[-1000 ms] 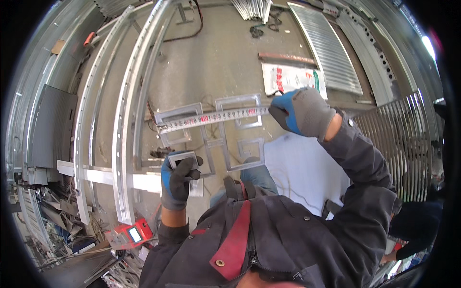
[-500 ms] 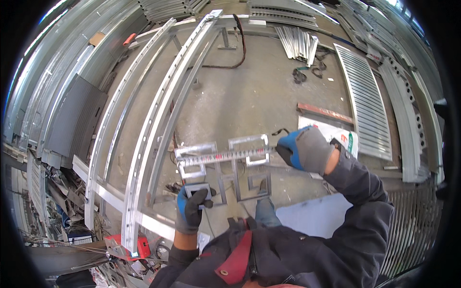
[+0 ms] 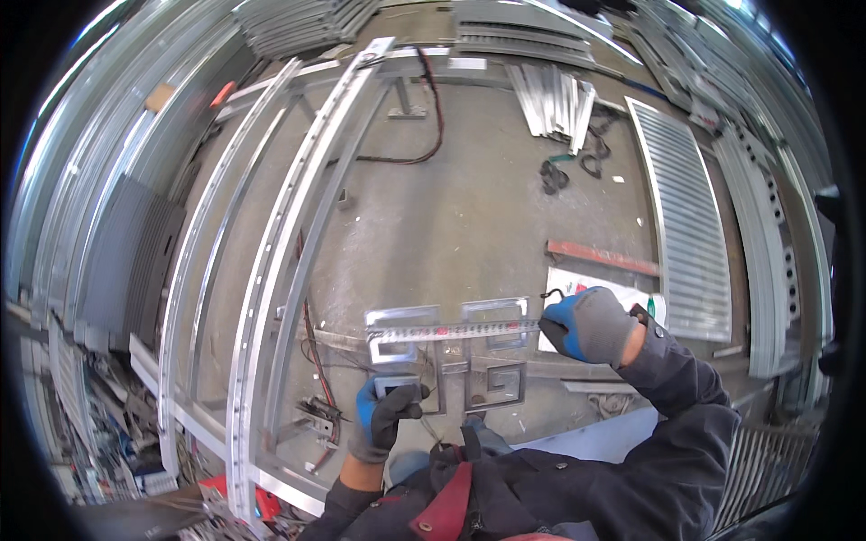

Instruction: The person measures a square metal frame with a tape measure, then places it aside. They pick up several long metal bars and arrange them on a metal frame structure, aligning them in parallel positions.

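Observation:
A metal frame of square, key-like scrolls (image 3: 403, 315) is in front of my body, held by its lower left corner. My left hand (image 3: 386, 422), in a grey and blue glove, is closed around that corner. Across the frame's upper part runs the pale blade of a tape measure (image 3: 451, 333), pulled out from left to right. At its right end my gloved right hand (image 3: 588, 326) is closed on the tape measure, whose case is mostly hidden by the fingers. A dark strap loop (image 3: 552, 293) sticks out beside that hand.
Long metal rails (image 3: 298, 194) on a stand reach away at left. A ribbed panel (image 3: 686, 225) lies at right, near a reddish bar (image 3: 604, 256) and a white sack (image 3: 564, 281). Thin metal strips (image 3: 552, 104) lie farther off. A dark cable (image 3: 439, 117) curls over the floor.
My view has shifted, so the frame, tape and both hands appear lower and farther right. Both grips look the same, and the blade still spans the frame.

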### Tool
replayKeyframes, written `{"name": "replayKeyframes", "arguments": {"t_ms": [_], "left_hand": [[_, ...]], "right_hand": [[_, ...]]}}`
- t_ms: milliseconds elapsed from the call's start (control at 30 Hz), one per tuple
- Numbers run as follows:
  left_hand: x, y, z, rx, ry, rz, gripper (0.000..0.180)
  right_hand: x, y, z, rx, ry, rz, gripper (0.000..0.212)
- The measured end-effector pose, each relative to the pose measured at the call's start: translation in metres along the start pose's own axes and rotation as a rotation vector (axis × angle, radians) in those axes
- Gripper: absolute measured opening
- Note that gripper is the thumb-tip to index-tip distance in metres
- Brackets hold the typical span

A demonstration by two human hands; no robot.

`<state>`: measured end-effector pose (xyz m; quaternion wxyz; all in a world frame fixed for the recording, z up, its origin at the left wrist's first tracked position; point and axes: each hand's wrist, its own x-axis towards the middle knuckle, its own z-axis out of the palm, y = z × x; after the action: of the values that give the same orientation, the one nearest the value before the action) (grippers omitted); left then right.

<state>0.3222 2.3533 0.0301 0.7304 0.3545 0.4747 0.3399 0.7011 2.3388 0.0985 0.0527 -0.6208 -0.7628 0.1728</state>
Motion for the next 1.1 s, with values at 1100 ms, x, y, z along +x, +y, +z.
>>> {"name": "replayKeyframes", "arguments": {"t_ms": [1100], "left_hand": [[0.728,0.358,0.146,0.118,-0.279,-0.111,0.027]], "right_hand": [[0.572,0.377,-0.231,0.005,0.220,0.195,0.016]]}}
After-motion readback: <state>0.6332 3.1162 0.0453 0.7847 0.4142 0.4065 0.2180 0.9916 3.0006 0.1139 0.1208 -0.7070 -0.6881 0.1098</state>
